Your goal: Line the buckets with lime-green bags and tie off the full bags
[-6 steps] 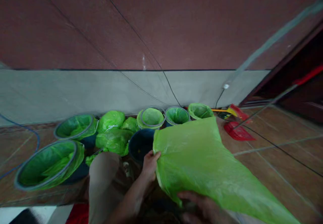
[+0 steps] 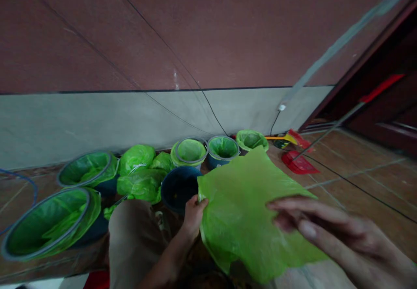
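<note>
Farthest out to the left of my left hand, a blue hose (image 2: 32, 184) curved over the tiled floor. Nearer in, but well apart from that hand, stood a front bucket (image 2: 93, 233) and, just behind it, a back bucket (image 2: 107, 186), both lined with green plastic. Between those and my left hand sat a heap of bulging bags (image 2: 141, 185), the upper one with a white tie, and my bent knee (image 2: 127, 224) rose in front of them. Just beyond my left fingers was a dark blue bucket (image 2: 177, 180) without a liner.

My left hand (image 2: 193, 215) was closed, thumb and fingers pinching the near left edge of a green bag (image 2: 237, 211). The bag spread out flat to the right of that hand, one corner pointing up toward three lined bins (image 2: 223, 148) along the wall.

My right hand (image 2: 342, 234) was partly open above the bag's right part, fingers loosely bent, thumb apart, gripping nothing that I could see; I could not tell whether it touched the plastic. Beyond it lay a yellow-handled brush (image 2: 286, 139) and a red dustpan (image 2: 298, 163), its long handle leaning toward the dark door (image 2: 387, 137).
</note>
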